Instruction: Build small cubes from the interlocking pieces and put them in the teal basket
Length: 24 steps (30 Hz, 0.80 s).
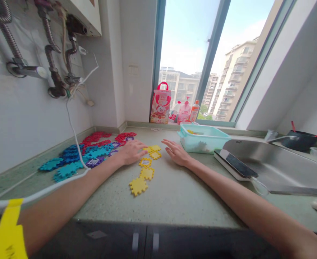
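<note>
Fingers on the left hand (131,153): stretched out toward the far end of the yellow row, thumb standing apart from the index. Tips overlap the farthest tiles in view; can't tell if they're gripping or just resting. Right hand (176,153): palm down, fingers extended and slightly spread, thumb off to the side, nothing in it. It sits between the yellow row and the teal plastic tub (201,145). Contact with the countertop (180,198) unclear.

Yellow toothed tiles (138,186): ragged line on the countertop, from the left fingertips back toward the front edge. Neighbours close or touching; can't tell if the teeth are meshed. One mid-row has a printed patch on its face.

Left of them, by the wall: red tiles (96,136), dark blue tiles (72,153), light blue tiles (67,171), purple tiles (95,162), overlapping in a heap. More yellow shows inside the tub.

Handling, my read: light, stiff plastic, hard to break, maybe slick on the smooth top. Flat, so little to get under. Best hold: thumb and index across opposite toothed edges, fingertips in the notches; or slide one by its face and lift a rim.
</note>
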Tool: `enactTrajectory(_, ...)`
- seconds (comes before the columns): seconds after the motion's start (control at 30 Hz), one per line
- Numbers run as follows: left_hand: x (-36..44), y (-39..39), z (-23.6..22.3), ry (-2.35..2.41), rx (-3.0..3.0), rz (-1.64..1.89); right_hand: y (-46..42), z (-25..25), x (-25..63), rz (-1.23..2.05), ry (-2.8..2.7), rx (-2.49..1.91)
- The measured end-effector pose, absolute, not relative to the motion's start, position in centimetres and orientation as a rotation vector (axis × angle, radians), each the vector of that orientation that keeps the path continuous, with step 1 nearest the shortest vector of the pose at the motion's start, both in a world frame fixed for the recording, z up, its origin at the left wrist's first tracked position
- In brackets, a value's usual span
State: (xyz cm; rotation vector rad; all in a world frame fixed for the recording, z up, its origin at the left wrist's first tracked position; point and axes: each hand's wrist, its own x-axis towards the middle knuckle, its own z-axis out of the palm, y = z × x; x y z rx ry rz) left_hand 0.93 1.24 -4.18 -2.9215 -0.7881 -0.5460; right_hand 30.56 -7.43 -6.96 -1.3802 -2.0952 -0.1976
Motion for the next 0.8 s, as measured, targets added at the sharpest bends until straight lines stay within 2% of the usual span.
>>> enactTrajectory(0.2, 1.7, 1.6, -5.0, -0.882, -2.975, -0.298, -3.1, -8.2, 31.7, -0.023, -2.153, -1.534)
enactTrajectory(0.6, 1.3, 1.6, -4.2, -0.627, -3.207, -0.246, -6.0, -6.8, 31.1, 0.046, -2.358, -1.245)
enactTrajectory(0.8, 1.6, 1.0, -4.1, -0.655, -3.134, -0.237, -6.4, -6.7, 30.7, -0.079, -2.308, -1.26)
